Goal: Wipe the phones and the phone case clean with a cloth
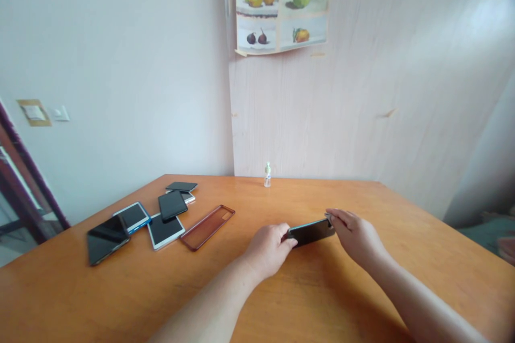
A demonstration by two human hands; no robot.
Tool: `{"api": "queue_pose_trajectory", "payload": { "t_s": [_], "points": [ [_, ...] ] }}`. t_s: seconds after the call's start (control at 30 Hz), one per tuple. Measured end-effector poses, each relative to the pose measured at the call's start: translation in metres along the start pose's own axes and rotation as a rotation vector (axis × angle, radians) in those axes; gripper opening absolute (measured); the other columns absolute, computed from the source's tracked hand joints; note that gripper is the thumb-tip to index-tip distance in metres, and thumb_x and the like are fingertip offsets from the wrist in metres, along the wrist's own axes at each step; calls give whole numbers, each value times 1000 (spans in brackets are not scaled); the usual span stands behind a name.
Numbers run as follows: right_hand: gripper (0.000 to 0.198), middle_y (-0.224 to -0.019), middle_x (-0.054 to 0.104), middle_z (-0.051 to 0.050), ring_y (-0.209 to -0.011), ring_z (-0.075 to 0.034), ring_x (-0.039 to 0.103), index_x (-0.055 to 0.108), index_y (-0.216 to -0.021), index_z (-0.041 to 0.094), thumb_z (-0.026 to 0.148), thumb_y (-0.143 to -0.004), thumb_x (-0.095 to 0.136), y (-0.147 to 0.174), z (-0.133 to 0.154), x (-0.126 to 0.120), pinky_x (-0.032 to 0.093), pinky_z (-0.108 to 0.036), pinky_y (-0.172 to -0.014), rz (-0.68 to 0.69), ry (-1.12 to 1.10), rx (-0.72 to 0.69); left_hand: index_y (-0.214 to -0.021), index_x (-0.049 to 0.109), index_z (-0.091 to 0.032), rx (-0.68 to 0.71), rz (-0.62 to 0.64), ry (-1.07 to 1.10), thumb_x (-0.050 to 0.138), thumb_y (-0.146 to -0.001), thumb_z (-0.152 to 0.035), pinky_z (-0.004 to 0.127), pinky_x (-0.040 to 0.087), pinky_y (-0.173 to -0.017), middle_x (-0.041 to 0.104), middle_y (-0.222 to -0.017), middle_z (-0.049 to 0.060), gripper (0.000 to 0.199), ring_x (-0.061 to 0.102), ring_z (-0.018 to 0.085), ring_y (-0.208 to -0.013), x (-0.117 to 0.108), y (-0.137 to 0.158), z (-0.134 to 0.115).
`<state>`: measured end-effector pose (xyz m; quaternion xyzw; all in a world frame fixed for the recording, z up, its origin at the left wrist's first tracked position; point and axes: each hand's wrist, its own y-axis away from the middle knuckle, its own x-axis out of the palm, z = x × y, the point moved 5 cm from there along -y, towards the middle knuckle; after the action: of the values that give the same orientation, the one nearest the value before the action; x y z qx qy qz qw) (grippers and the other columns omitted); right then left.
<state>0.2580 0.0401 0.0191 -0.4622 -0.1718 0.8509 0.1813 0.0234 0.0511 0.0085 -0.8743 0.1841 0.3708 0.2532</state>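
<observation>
gripping apparent phone [311,233], far table edge [317,180] beyond

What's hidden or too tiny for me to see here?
All in the head view:
Held phone: far side turned away; left hand covers one end.
Bottle: label too small to read.
Back white phone: partly under a black phone.
Greenish thing: blurred, cut off by right edge.

Brightly lit, pale glare high at right on the wall [382,75], faint shadow on the table [100,300] below the phone [311,234], slightly blurred detail, stretched wide-angle edges, dark upper-right corner
</observation>
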Motion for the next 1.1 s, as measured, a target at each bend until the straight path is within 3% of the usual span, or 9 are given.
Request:
{"api": "queue_pose_trajectory", "payload": {
  "t_s": [0.17, 0.27, 0.37, 0.47, 0.67, 0.8, 0.9, 1.1],
  "points": [
    [38, -110, 69, -10, -103, -24, 65, 66, -117, 20, 39, -95, 41, 18, 44, 14, 51, -35, -89, 95, -151, -212, -80, 60, -20, -19, 3, 28, 56, -87, -34, 24, 35, -57, 64, -73, 1, 16, 57, 16, -66, 1, 1, 1],
    [39, -122, 65, -12, -114, -22, 61, 61, -127, 21, 35, -97, 40, 36, 80, 25, 48, -33, -96, 210, -262, -353, -86, 63, -21, 0, -2, 77, 53, -88, -30, 25, 40, -63, 69, -81, 3, 14, 61, 19, -74, 2, 1, -3],
    [40, -129, 61, -11, -120, -22, 57, 59, -130, 22, 35, -98, 39, 45, 94, 32, 46, -33, -101, 264, -279, -386, -93, 65, -21, 34, -20, 124, 50, -89, -27, 27, 43, -70, 71, -91, 4, 17, 63, 20, -84, 1, 2, -7],
    [39, -122, 67, -8, -112, -23, 63, 63, -123, 25, 41, -96, 40, 35, 74, 31, 49, -34, -95, 230, -190, -262, -86, 64, -21, 0, -3, 70, 55, -87, -31, 25, 41, -64, 70, -83, 2, 14, 62, 18, -75, 1, 3, -4],
    [40, -104, 74, -4, -96, -26, 69, 71, -101, 27, 50, -92, 39, 0, -2, 5, 52, -34, -84, 97, 1, 31, -78, 59, -21, -15, 16, -60, 55, -88, -36, 23, 31, -55, 63, -72, -2, 19, 55, 14, -65, -2, 5, -3],
    [42, -104, 74, -6, -97, -28, 69, 71, -101, 25, 50, -92, 39, -6, -18, 1, 53, -35, -82, 47, 21, 52, -78, 59, -20, -25, 20, -61, 55, -88, -36, 24, 30, -55, 62, -70, -2, 19, 54, 14, -64, -2, 4, -3],
    [40, -111, 72, -8, -104, -28, 66, 70, -107, 24, 47, -93, 40, 4, 6, 12, 51, -37, -91, 64, -67, -65, -78, 59, -21, -31, 7, -45, 56, -87, -37, 24, 30, -54, 62, -70, -1, 19, 54, 14, -63, -2, 4, -2],
    [41, -127, 64, -10, -119, -24, 59, 61, -126, 22, 39, -97, 39, 41, 82, 35, 47, -37, -101, 252, -261, -349, -83, 62, -21, 31, -12, 57, 53, -87, -27, 25, 36, -60, 69, -80, 1, 12, 61, 18, -73, 0, 4, -7]
  ]
}}
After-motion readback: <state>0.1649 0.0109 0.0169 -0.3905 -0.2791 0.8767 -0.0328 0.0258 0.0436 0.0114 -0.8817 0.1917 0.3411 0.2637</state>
